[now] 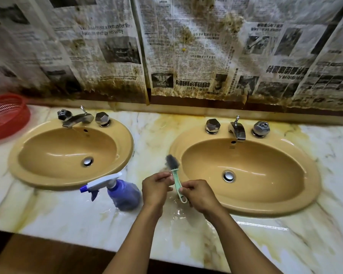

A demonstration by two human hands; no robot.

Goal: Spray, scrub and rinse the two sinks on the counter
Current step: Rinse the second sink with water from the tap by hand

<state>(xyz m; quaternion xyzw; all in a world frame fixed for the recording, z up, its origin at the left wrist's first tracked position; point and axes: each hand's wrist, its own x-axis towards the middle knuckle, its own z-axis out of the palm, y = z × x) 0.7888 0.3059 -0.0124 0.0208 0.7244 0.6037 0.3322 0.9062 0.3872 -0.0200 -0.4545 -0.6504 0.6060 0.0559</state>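
- Both hands closed on brush [176, 176]: left hand [156, 189] near bristles, right hand [198, 194] at handle end.
- Spray bottle [119, 191] standing just left of hands on wet counter [67, 218].
- Left sink [70, 154], right sink [246, 173] beyond hands, glossy; scrubbing likely unfinished, rinsing ahead.

Two bare forearms come up from the bottom edge of the view, both uncovered along their whole visible length: no sleeve, cuff or glove shows anywhere on them. The wrists carry no watch, strap or bracelet. The left hand [155, 189] and the right hand [199, 194] are bare too, with no rings to be seen on the fingers [162, 176] that show. The nails are too small and blurred to describe. Nothing more of the person appears beyond these two arms.
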